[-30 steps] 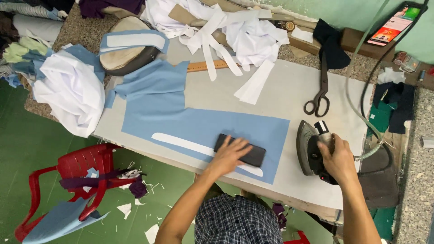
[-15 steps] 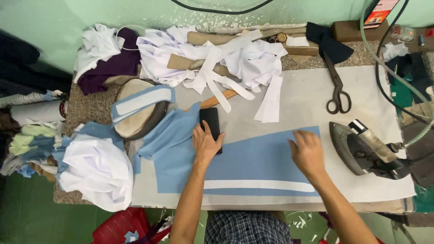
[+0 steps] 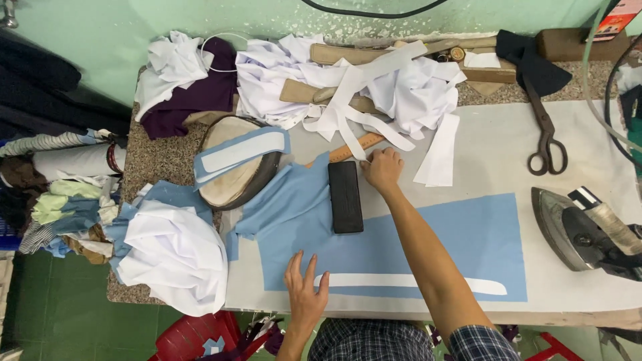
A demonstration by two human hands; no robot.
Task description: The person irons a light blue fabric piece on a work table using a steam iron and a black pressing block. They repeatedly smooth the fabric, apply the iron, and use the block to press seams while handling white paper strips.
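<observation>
Blue fabric (image 3: 428,234) was pinned flat by open left hand (image 3: 305,292); right hand (image 3: 382,169), loosely curled and empty, was placed at wooden ruler (image 3: 349,150), 12 o'clock of black block (image 3: 346,196); a grasp on the ruler was judged due.

Colours and patterns, as recorded:

- Cut fabric panel (image 3: 428,234) – light blue, plain; a white strip (image 3: 414,282) lay along its near edge.
- Pressing block (image 3: 346,196) – black, matt.
- Ruler (image 3: 351,148) – orange-brown wood.
- Table cover (image 3: 495,147) – pale grey-white; the counter edge (image 3: 150,160) was speckled brown-grey stone.
- Heaped cloth (image 3: 401,87) at the back – white, with tan pieces; a purple piece (image 3: 194,100) lay at its left.
- Bundle (image 3: 174,254) – white over light blue.
- Scissors (image 3: 545,134) – dark, rusty brown.
- Iron (image 3: 575,230) – grey sole, black body.
- Wall (image 3: 134,20) – mint green; floor (image 3: 53,307) – dark green.
- Chair (image 3: 200,334) – red.
- Sleeve (image 3: 478,341) – navy-and-white check.
</observation>
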